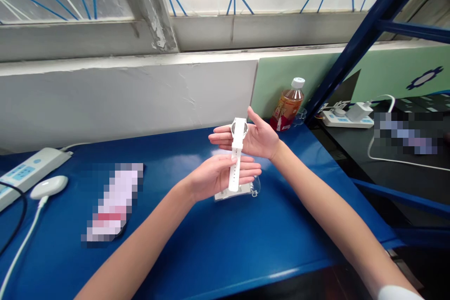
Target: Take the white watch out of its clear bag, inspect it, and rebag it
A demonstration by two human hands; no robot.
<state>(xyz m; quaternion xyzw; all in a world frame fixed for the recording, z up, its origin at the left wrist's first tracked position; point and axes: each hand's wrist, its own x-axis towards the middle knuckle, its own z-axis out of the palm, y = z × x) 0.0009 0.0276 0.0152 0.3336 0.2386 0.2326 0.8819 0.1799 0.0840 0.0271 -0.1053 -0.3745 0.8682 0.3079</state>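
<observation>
A white wristwatch (pixel 239 138) with a long strap lies stretched across both my hands above the blue desk. My left hand (pixel 214 176) has its thumb on the strap, pinning it against the palm side of the outstretched fingers. Behind it, my right hand (pixel 260 139) is palm up with the fingers straight and the thumb raised. The case end of the watch rests over those fingers. Beneath my left hand, partly hidden, a flat pale object (pixel 234 194) with a clear plastic piece at its right end lies on the desk.
On the blue desk (pixel 197 253), a phone with a blurred screen (pixel 114 204), a white charger (pixel 49 186) and a power strip (pixel 31 171) lie left. A drink bottle (pixel 287 105) stands back right by a blue frame post (pixel 355 40). Another power strip (pixel 348 119) sits beyond.
</observation>
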